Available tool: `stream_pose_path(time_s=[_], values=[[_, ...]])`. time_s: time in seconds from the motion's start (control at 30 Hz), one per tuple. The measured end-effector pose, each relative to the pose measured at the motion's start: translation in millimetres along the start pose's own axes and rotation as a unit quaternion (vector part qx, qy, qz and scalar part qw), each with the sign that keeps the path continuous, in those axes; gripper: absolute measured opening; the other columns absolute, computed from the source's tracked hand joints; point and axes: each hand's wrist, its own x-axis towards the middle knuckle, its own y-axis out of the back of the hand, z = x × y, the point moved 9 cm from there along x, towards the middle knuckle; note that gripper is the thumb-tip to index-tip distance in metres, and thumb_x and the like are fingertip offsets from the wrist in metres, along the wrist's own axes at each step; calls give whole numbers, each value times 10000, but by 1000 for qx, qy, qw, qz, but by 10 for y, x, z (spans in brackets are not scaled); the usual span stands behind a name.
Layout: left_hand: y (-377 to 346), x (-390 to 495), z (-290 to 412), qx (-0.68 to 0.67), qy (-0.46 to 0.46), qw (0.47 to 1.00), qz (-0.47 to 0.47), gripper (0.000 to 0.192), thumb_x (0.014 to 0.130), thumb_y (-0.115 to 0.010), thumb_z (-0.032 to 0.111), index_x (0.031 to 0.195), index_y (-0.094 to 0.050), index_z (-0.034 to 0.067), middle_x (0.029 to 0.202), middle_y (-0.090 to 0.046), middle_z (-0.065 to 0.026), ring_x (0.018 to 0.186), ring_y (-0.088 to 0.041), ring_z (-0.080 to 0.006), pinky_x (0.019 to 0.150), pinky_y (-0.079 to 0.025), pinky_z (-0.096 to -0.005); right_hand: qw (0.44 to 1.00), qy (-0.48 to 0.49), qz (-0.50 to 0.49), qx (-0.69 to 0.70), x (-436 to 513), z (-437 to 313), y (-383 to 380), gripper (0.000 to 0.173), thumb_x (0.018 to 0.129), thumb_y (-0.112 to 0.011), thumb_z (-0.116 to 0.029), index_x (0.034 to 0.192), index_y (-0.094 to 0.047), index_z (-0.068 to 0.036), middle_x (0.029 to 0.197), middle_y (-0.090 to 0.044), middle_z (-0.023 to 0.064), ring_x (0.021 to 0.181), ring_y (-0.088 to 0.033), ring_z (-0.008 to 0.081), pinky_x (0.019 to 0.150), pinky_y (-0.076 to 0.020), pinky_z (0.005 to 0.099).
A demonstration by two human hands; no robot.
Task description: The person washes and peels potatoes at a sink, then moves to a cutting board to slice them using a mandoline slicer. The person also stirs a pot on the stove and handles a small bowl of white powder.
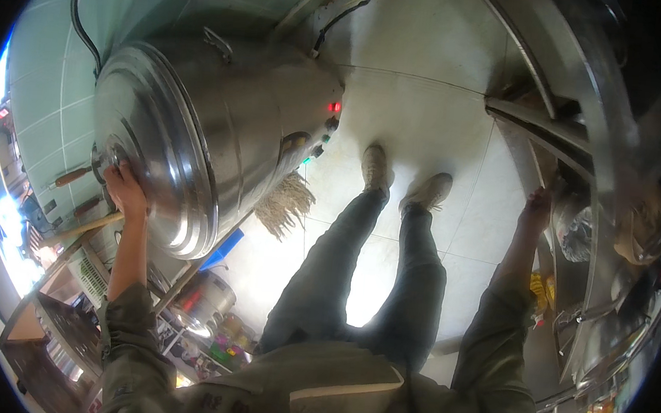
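A large stainless-steel electric cooking barrel (244, 118) stands to my left, a red light glowing on its lower front. Its domed, stepped lid (177, 153) sits on top. My left hand (126, 189) has its fingers around the round lid knob (114, 151); the fingertips are partly hidden. Off to my right, my right hand (534, 206) is raised beside the metal worktable frame (579, 226). Its fingers look bent, and whether it touches the frame or holds something cannot be told.
A string mop head (287, 206) hangs beside the barrel, above the tiled floor (419, 109). A steel pot (207, 298) stands on a lower-left rack. A black cable (342, 18) runs behind the barrel. Clear plastic bags (576, 234) lie under the right worktable.
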Motion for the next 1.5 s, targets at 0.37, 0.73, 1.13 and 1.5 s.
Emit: stream_pose_path(time_s=[0.37,0.73,1.13,1.5], values=[[132,7,-59,83,-211,974,9,338,1085,-561,269,1274,-590,-10,1137,-606,-140,1019,-579,-241,917,-472,-380,650,-479,-443,390,-3094,-1007,-5450,418,1029,-655,-472,1097,-607,-62,852,-693,124,650,-614,162,563,-502,326],[286,-75,-469,107,-184,977,-23,541,1058,-559,385,1435,-447,13,1359,-504,-151,1231,-489,-266,1064,-387,-403,546,-543,-417,483,-3909,-1553,-6865,219,1071,-607,-255,1083,-598,-36,857,-674,97,684,-638,219,616,-518,350],[163,125,-1165,226,-197,954,-2,795,1029,-556,512,1610,-291,38,1601,-392,-162,1462,-391,-293,1225,-294,-427,897,85,-404,-158,-3656,-1542,-5782,580,859,-682,-137,1367,-509,82,1321,-585,278,1234,-548,439,1150,-414,521],[-315,330,328,306,-8,948,-82,920,978,-597,586,1625,-306,2,1621,-426,-211,1487,-426,-348,1239,-326,-458,914,-4,-405,-6,-2395,-2142,-862,285,845,-651,-186,1062,-647,-2,1062,-707,202,1039,-693,419,922,-557,522]])
